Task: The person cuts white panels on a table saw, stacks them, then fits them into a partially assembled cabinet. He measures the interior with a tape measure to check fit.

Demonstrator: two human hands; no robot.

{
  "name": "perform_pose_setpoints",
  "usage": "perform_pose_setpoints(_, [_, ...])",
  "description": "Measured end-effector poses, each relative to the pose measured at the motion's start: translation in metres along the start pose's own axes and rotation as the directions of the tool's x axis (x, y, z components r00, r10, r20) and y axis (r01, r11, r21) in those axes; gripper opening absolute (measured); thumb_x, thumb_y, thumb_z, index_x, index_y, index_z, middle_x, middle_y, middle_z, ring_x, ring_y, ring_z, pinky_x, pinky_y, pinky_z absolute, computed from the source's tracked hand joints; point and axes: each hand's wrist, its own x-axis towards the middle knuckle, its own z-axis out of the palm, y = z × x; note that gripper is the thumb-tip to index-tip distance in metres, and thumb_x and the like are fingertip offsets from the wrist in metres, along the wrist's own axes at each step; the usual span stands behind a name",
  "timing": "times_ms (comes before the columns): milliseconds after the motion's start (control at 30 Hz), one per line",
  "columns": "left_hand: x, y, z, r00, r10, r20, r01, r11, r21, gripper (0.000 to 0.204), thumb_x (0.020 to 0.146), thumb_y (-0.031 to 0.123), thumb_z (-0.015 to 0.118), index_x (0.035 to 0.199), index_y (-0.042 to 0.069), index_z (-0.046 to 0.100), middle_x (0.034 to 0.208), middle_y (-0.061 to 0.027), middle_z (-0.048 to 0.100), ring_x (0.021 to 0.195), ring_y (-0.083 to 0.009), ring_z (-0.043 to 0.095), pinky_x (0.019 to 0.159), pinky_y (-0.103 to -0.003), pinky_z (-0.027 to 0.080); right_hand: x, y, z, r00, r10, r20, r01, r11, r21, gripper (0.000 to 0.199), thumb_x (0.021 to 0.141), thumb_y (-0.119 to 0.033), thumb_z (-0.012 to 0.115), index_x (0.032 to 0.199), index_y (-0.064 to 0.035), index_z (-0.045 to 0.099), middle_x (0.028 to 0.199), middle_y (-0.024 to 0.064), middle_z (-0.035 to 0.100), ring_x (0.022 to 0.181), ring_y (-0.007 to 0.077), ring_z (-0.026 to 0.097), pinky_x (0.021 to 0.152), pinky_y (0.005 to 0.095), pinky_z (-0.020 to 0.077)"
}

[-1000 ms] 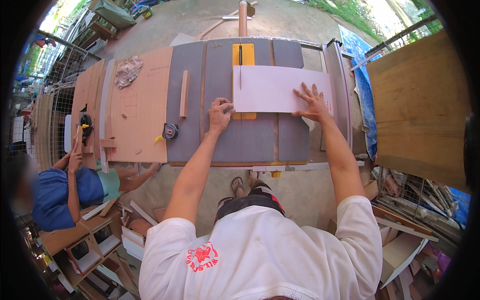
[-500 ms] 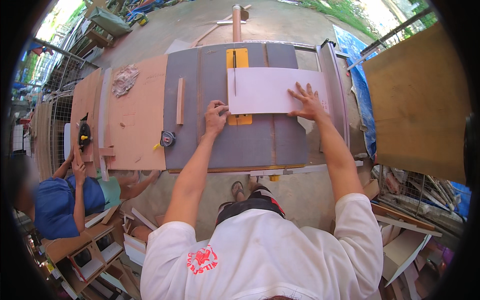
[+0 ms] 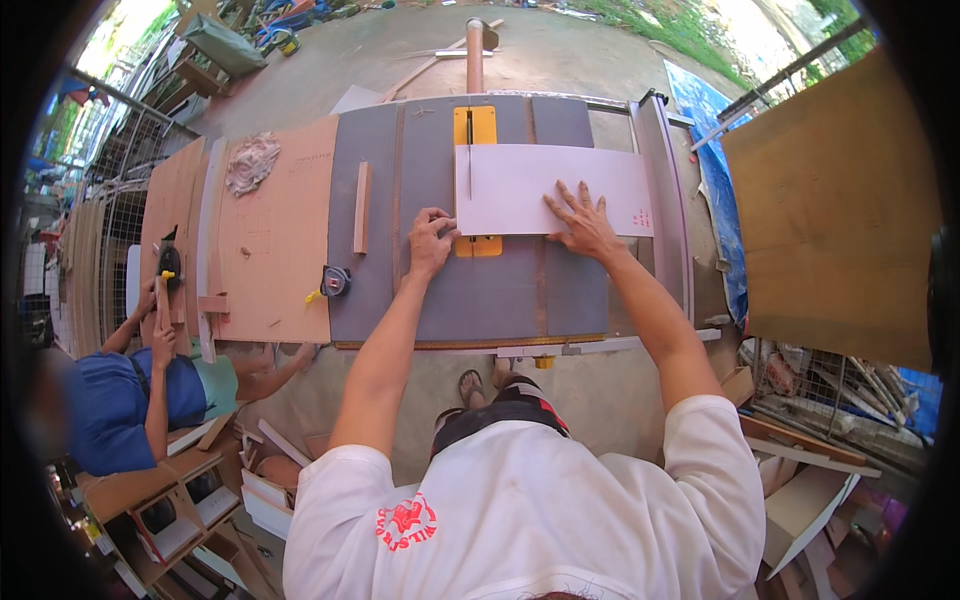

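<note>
A white rectangular board (image 3: 600, 170) lies across the grey top of a table saw (image 3: 440, 305). Its right end meets the long fence (image 3: 670, 190), and its left part covers the middle of the yellow insert plate (image 3: 485, 130). The saw blade (image 3: 470, 155) rises through the slot and overlaps the board near its left end. My left hand (image 3: 431, 243) is closed at the board's near left corner, its bent fingers gripping the edge. My right hand (image 3: 583, 222) rests flat on the board's middle, fingers spread, with its palm at the near edge.
A wood strip (image 3: 361, 208) and a tape measure (image 3: 334, 282) lie left on the saw top. Beyond is a plywood sheet (image 3: 285, 230) with a crumpled cloth (image 3: 252, 165). At far left a co-worker (image 3: 140, 390) holds a wood piece. A large brown panel (image 3: 830, 210) stands right.
My right hand has shifted left along the board, from near its right end to its middle. My left hand stays at the corner. The board shows no clear movement against the saw.
</note>
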Motion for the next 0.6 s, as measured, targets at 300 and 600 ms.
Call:
perform_pose_setpoints(300, [0.002, -0.001, 0.000, 1.000, 0.018, -0.019, -0.018, 1.000, 0.014, 0.021, 0.082, 0.011, 0.085, 0.102, 0.008, 0.081, 0.116, -0.0045, 0.065, 0.113, -0.0263, 0.063, 0.096, -0.041, 0.053, 0.003, 0.005, -0.002, 1.000, -0.020, -0.012, 0.020, 0.999, 0.030, 0.084, 0.091, -0.056, 0.072, 0.164, -0.0350, 0.037, 0.177, 0.0054, 0.015, 0.159, 0.0523, 0.011, 0.114, 0.0841, 0.0212])
perform_pose_setpoints(600, [0.011, -0.001, 0.003, 1.000, -0.012, -0.025, 0.012, 1.000, 0.023, 0.021, 0.082, 0.012, 0.085, 0.103, 0.009, 0.081, 0.117, -0.0046, 0.065, 0.114, -0.0270, 0.063, 0.095, -0.041, 0.053, 0.014, 0.009, -0.003, 1.000, -0.006, -0.019, 0.007, 1.000, 0.029, 0.084, 0.091, -0.056, 0.073, 0.164, -0.0360, 0.037, 0.177, 0.0042, 0.016, 0.159, 0.0505, 0.011, 0.115, 0.0827, 0.0217])
